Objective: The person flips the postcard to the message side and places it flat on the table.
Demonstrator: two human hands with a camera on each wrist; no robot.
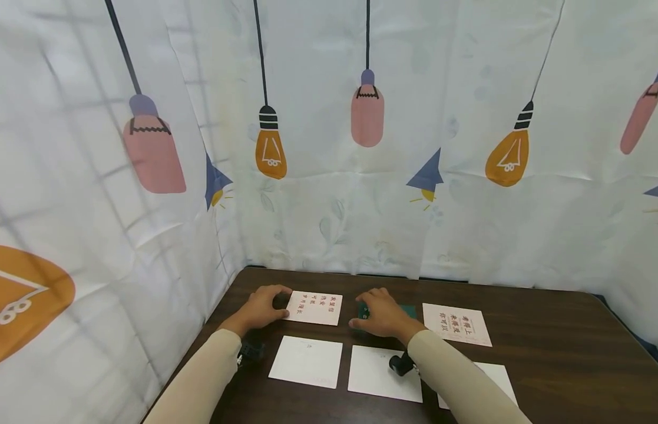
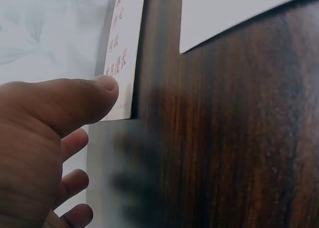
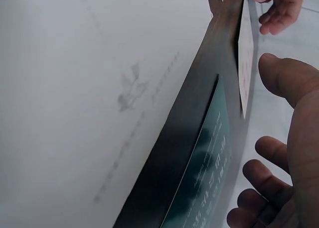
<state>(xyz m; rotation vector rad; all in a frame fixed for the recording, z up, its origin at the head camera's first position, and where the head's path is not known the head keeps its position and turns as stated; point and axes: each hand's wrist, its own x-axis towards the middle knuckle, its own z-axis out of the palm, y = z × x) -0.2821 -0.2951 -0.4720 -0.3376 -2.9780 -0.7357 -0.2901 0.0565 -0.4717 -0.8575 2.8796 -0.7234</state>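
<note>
A white card [image 1: 322,308] with red handwritten-style characters lies at the back left of the table. My left hand [image 1: 262,309] is at its left edge, thumb and fingers spread apart. In the left wrist view, the thumb [image 2: 102,88] overlaps a corner of that card. My right hand [image 1: 382,315] is over a dark green card [image 1: 409,310], hiding most of it in the head view. The right wrist view shows the green card [image 3: 212,153] lying flat with pale writing, and the loosely bent fingers apart from it.
Another white card [image 1: 458,325] with red characters lies right of the green one. Along the front are three plain white cards: one on the left [image 1: 306,362], one in the middle [image 1: 376,377], one partly under the right sleeve [image 1: 501,380]. A printed curtain [image 1: 318,206] hangs behind the dark wooden table [image 1: 562,353].
</note>
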